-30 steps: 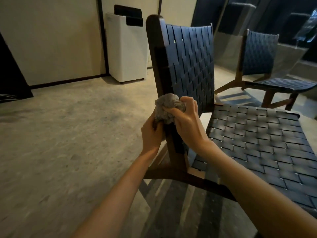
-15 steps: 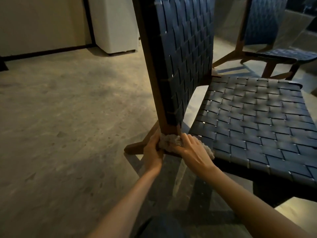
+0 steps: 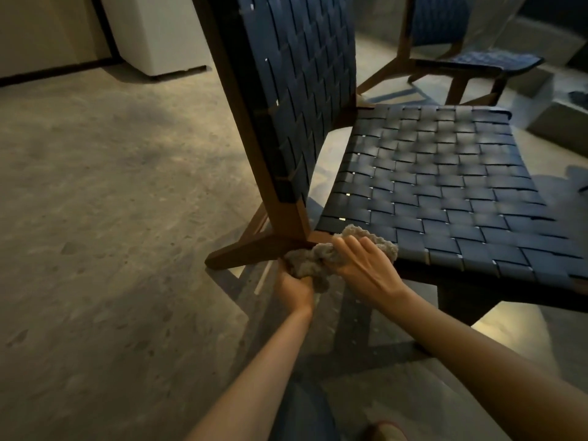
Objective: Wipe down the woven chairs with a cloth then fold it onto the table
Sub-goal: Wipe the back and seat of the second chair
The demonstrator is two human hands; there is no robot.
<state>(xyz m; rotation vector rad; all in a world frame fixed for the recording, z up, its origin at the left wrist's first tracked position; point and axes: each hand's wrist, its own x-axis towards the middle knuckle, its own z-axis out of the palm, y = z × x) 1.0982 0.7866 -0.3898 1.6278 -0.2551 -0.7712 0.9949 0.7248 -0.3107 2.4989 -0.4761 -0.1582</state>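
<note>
Hands clutching the crumpled grey cloth (image 3: 310, 264), left hand (image 3: 294, 286) and right hand (image 3: 362, 265), now sit at the navy woven wooden-framed chair's (image 3: 445, 186) seat corner, down from its backrest post; seat probably next.

Navy basket-weave chair (image 3: 429, 173), brown frame; grey cloth (image 3: 313, 261); white cabinet (image 3: 159, 30).

We look across a mottled concrete floor (image 3: 95, 218) with warm light in patches. Behind it, a pale wall (image 3: 47, 27) with a dark baseboard (image 3: 57, 69) backs a white cabinet (image 3: 165, 30).
</note>
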